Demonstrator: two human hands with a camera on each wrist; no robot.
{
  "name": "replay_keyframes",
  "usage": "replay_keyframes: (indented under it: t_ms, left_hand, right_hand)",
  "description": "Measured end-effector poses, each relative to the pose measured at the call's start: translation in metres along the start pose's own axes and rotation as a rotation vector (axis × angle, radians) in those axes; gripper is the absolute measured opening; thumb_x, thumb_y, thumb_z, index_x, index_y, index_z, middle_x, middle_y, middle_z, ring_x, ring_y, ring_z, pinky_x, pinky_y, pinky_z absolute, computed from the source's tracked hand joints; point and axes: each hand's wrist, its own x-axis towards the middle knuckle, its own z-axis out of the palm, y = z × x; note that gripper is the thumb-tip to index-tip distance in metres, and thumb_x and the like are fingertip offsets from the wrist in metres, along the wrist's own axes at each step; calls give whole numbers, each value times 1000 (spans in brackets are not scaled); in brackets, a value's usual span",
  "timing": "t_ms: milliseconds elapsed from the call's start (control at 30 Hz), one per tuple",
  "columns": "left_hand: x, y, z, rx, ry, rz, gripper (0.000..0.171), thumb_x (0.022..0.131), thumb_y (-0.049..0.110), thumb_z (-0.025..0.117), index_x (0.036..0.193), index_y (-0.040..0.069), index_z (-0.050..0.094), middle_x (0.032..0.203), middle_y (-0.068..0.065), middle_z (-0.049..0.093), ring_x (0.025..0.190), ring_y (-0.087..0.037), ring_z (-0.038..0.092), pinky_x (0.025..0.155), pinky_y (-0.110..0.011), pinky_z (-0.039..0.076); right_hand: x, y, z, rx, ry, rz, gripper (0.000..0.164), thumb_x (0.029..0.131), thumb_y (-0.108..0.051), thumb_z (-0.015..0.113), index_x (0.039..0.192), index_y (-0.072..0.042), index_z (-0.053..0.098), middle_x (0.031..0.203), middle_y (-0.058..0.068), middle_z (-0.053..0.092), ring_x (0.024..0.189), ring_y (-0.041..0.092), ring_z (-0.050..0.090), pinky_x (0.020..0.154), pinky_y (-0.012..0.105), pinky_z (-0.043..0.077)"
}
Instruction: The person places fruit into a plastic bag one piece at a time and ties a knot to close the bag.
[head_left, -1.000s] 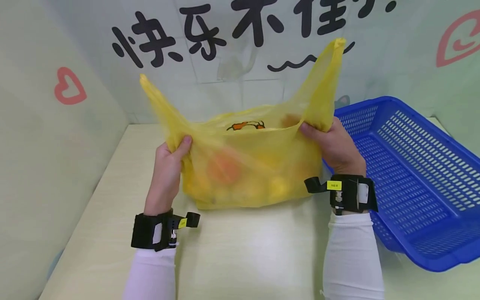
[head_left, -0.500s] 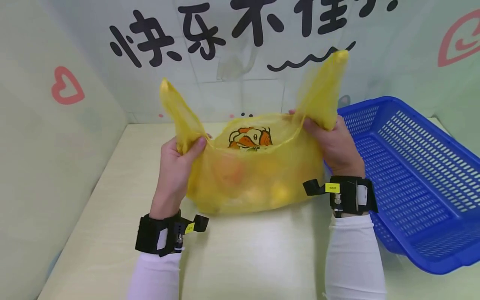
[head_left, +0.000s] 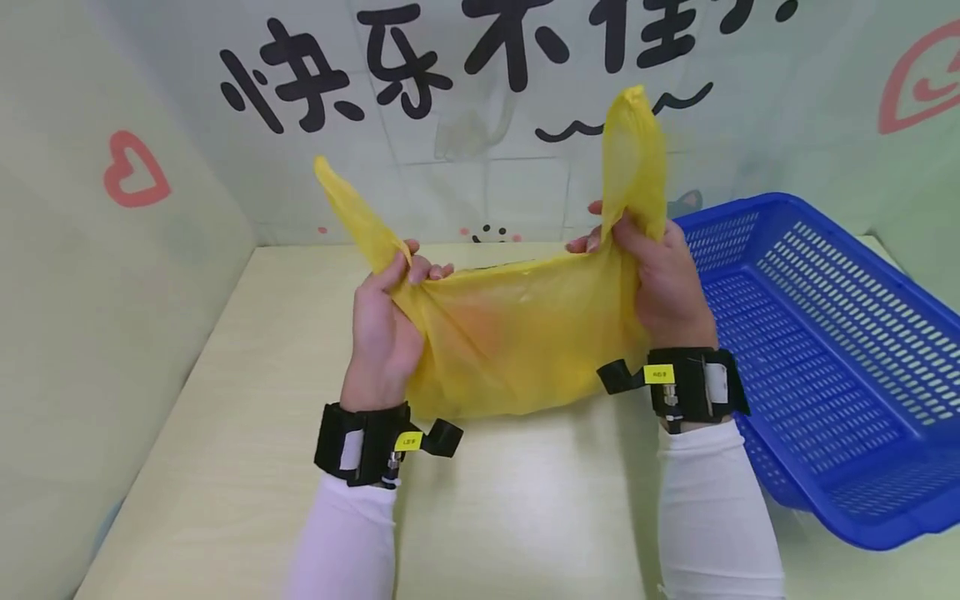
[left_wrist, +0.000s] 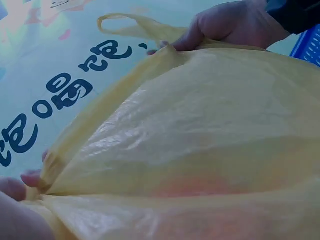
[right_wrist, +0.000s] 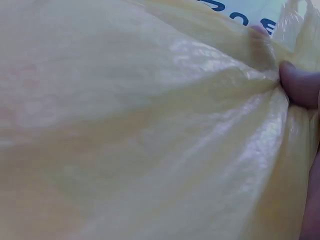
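Note:
A yellow plastic bag (head_left: pixel 525 333) is stretched between both hands, its two handles standing up. My left hand (head_left: pixel 382 325) pinches the base of the left handle between thumb and fingers. On the other side, my right hand (head_left: pixel 667 275) grips the base of the right handle the same way. Reddish, rounded contents show dimly through the thin plastic; the film hides what they are. The left wrist view shows the bag's taut side (left_wrist: pixel 200 110) and the right hand at its far corner. Creases in the right wrist view fan out from the right thumb (right_wrist: pixel 300 85).
A blue perforated plastic basket (head_left: pixel 832 350) stands on the right of the pale table (head_left: pixel 510 517), close beside the right forearm. Behind the table is a wall covering (head_left: pixel 525 192) with black lettering and red hearts.
The left hand has moved right, and the hands are closer together. The bag's mouth has drawn together, so the printed duck picture is hidden. The right handle now stands more upright.

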Motion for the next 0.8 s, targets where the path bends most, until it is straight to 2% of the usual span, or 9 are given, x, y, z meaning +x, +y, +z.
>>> replay_keyframes:
  t_ms: [133, 200, 300, 367, 433, 533, 633, 700, 800]
  left_hand:
    - [1, -2, 6, -57, -108, -3, 25, 105, 24, 29, 107, 6, 46, 73, -1, 39, 67, -19, 43, 84, -33, 40]
    - [2, -5, 6, -70, -164, 10, 27, 104, 24, 25, 106, 6, 44, 75, -2, 38, 67, -19, 42, 88, -35, 39]
    - [6, -12, 4, -141, -205, 15, 31, 106, 23, 21, 96, 7, 46, 72, -2, 37, 66, -19, 44, 98, -38, 38]
    - [9, -15, 1, -170, -207, 34, 33, 108, 22, 23, 89, 9, 46, 68, -1, 38, 65, -19, 46, 102, -39, 39]
    - [11, -18, -1, -157, -201, 64, 34, 109, 20, 25, 85, 10, 46, 66, 0, 40, 63, -18, 48, 99, -38, 43]
    - [14, -23, -1, -55, -203, 98, 30, 109, 19, 27, 87, 10, 47, 68, 0, 44, 64, -17, 51, 90, -35, 49]
    - [15, -25, 2, 23, -184, 125, 26, 108, 18, 29, 91, 10, 46, 70, 1, 44, 64, -15, 51, 84, -33, 51]
    - [15, -25, 3, 49, -161, 141, 24, 108, 18, 29, 92, 11, 46, 69, 2, 43, 61, -13, 49, 84, -33, 53]
    - [14, -22, 4, 71, -132, 157, 22, 108, 18, 30, 94, 11, 46, 68, 4, 40, 56, -10, 43, 80, -31, 52]
  right_hand:
    - [-6, -6, 4, -107, -134, 1, 22, 104, -28, 49, 96, -9, 57, 77, 1, 58, 89, 20, 70, 86, 31, 55]
    - [-4, -2, 7, -24, -181, 3, 25, 106, -27, 44, 89, -11, 53, 72, 0, 51, 85, 20, 69, 81, 30, 56]
    - [2, 11, 9, 247, -187, 17, 33, 108, -20, 34, 80, -11, 49, 66, 1, 47, 74, 23, 68, 74, 30, 57]
    - [7, 19, 10, 424, -183, 13, 36, 107, -14, 27, 78, -9, 48, 63, 4, 49, 65, 25, 66, 67, 31, 57]
    - [9, 24, 10, 474, -167, -7, 38, 108, -15, 25, 80, -8, 49, 61, 5, 50, 55, 22, 61, 60, 28, 54]
    - [13, 25, 13, 450, -144, 5, 32, 108, -18, 31, 85, -7, 50, 58, 4, 48, 43, 16, 43, 48, 21, 43]
    - [15, 24, 17, 427, -134, 42, 29, 107, -21, 37, 87, -6, 52, 57, 2, 47, 43, 15, 29, 44, 20, 33]
    - [15, 23, 20, 434, -160, 61, 33, 107, -21, 36, 84, -5, 54, 56, 3, 47, 45, 15, 26, 45, 20, 31]
    - [14, 20, 22, 434, -237, 39, 39, 107, -17, 28, 79, -5, 53, 53, 2, 42, 45, 15, 24, 47, 21, 26]
